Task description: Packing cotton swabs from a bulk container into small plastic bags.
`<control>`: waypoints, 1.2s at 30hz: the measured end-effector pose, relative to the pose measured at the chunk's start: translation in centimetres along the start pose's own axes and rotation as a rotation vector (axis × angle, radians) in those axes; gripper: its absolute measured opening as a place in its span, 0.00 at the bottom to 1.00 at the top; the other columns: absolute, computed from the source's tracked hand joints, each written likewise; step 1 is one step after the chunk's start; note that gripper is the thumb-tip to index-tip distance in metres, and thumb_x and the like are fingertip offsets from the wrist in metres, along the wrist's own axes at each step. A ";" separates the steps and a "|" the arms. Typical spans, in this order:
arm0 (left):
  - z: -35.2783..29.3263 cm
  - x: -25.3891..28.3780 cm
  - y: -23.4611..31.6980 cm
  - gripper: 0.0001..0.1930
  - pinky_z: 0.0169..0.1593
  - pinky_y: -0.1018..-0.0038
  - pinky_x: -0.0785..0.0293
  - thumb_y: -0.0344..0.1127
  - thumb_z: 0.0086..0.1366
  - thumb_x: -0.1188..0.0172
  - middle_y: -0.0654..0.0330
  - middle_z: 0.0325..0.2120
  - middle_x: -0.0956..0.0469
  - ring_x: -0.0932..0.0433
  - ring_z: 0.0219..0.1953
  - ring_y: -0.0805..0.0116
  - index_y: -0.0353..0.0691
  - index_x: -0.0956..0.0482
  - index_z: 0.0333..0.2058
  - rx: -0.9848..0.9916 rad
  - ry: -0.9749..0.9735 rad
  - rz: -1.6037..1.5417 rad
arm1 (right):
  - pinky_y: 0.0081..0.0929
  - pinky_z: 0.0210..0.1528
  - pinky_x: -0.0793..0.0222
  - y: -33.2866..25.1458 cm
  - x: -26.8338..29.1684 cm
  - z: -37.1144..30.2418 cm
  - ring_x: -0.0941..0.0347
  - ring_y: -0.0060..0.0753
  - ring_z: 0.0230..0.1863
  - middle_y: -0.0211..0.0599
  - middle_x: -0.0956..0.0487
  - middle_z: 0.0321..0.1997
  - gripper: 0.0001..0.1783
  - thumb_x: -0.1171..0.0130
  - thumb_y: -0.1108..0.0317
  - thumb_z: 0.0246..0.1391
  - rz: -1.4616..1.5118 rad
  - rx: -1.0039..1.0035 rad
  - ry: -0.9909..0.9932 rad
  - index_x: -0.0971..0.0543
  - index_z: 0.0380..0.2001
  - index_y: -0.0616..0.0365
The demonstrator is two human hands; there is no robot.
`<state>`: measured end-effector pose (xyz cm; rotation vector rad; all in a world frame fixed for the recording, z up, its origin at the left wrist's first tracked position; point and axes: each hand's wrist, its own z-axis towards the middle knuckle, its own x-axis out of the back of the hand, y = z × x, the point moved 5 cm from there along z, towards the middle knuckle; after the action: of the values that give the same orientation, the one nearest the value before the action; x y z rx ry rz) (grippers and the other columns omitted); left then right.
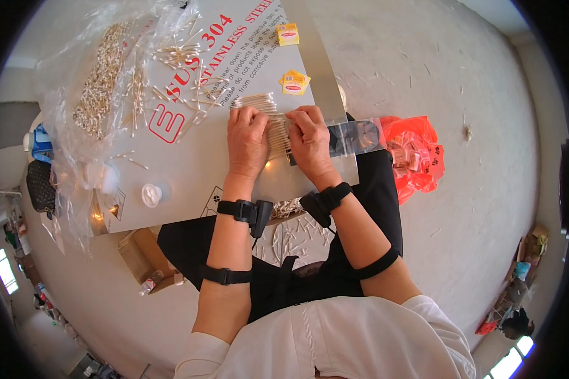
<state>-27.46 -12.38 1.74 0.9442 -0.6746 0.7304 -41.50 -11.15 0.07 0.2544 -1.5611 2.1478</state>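
A row of cotton swabs (275, 136) lies side by side on the metal-topped table, between my two hands. My left hand (247, 140) is closed, its curled fingers pressed on the left ends of the swabs. From the other side, the bent fingers of my right hand (310, 140) pinch the right ends. A clear plastic bag (351, 138) extends from beside my right hand past the table edge. Further up, loose swabs (183, 54) are scattered across the table. What lies under my fingertips is partly hidden.
A large clear bag full of swabs (101, 82) covers the table's left. Yellow labels (294, 83) and a small yellow box (287, 35) lie near its right edge. A white round tub (151, 195) stands near the front. A red bag (417, 151) of small packs sits to the right.
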 end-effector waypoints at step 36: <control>-2.4 -1.8 -1.8 0.30 0.69 0.62 0.48 0.47 0.75 0.59 0.47 0.65 0.43 0.44 0.68 0.57 0.28 0.46 0.65 0.500 0.387 -1.204 | 0.28 0.68 0.44 1.1 -2.6 -0.2 0.38 0.32 0.65 0.45 0.32 0.63 0.28 0.58 0.56 0.70 0.692 -0.251 -0.036 0.36 0.63 0.68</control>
<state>-26.57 -11.38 -1.52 1.3817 0.4754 -0.0405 -39.72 -11.89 -2.01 -0.3908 -2.1420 2.3863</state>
